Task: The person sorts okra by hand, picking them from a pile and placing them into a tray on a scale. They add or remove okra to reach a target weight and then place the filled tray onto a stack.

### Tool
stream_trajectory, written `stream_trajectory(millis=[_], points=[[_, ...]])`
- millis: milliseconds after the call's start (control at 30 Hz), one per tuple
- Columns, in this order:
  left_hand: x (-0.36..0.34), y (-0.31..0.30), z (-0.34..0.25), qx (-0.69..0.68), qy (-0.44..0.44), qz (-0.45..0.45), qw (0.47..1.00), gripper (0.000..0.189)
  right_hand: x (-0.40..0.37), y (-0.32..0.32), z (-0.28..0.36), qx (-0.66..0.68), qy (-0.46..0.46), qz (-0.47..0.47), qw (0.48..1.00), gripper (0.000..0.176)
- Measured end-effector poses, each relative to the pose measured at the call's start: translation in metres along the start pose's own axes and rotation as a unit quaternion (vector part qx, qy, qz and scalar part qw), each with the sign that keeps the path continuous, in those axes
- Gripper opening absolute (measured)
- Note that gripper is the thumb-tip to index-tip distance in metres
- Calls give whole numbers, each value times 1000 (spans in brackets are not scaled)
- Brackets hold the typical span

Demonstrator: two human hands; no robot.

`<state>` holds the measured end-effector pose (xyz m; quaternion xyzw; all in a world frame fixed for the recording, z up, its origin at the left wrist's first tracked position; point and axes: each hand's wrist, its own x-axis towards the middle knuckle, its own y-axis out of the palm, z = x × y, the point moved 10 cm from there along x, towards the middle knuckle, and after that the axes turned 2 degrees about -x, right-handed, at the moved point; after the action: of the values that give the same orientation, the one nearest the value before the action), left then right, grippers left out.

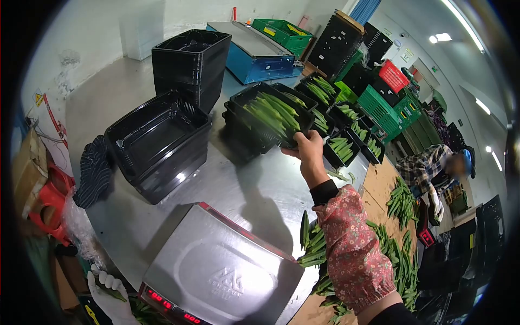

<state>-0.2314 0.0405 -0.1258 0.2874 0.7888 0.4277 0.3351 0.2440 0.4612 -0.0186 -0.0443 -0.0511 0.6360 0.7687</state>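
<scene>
My right hand (307, 149), bare below a floral sleeve cover, grips the near edge of a black plastic tray (254, 97) filled with green okra (273, 112). The tray is slightly blurred, at the stack of black trays on the metal table. At the lower left, my left hand (111, 292) wears a white glove, its fingers curled around a green okra pod (115, 294). Between the hands stands a digital scale (227, 271) with a bare metal plate and lit red digits. Loose okra (314, 246) lies beside my right forearm.
Two stacks of black trays, one low (157, 146) and one tall (189, 70), stand behind the scale. Several filled trays (342, 149) sit to the right. A striped dark glove (93, 170) lies at left. Another person (433, 168) works at far right near piled okra (401, 203).
</scene>
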Motion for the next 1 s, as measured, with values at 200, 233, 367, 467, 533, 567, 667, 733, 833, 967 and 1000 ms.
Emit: stream_trajectory(millis=[200, 233, 367, 467, 533, 567, 667, 733, 833, 967, 1000], points=[[-3, 1, -3, 39, -4, 48, 998, 20, -69, -35, 10, -22, -33, 14, 999, 22], [-4, 7, -2, 47, -1, 50, 998, 16, -87, -49, 11, -63, -54, 22, 996, 21], [-14, 36, 7, 168, 8, 10, 986, 14, -183, -61, 20, -101, -8, 82, 992, 20], [-22, 63, 20, 231, -20, 39, 972, 13, -257, -52, -1, -66, 79, 131, 986, 22], [-41, 108, 31, 347, -3, 127, 929, 13, -301, -43, -17, -70, 126, 149, 978, 23], [-45, 110, 35, 438, 4, 106, 893, 12, -319, -39, -26, -55, 147, 157, 975, 24], [-83, 149, 88, 525, -88, 265, 804, 10, -359, -38, -43, -60, 151, 161, 973, 26], [-122, 201, 108, 575, 95, 519, 626, 29, -373, -38, -41, -106, 103, 163, 975, 29], [-163, 205, 153, 664, 199, 614, 376, 37, -382, -45, -37, -188, 78, 169, 964, 34], [-180, 187, 186, 704, 315, 598, 220, 28, -389, -53, -33, -210, 110, 170, 956, 41], [-182, 189, 186, 707, 334, 587, 211, 28, -392, -54, -29, -205, 119, 170, 957, 41]])
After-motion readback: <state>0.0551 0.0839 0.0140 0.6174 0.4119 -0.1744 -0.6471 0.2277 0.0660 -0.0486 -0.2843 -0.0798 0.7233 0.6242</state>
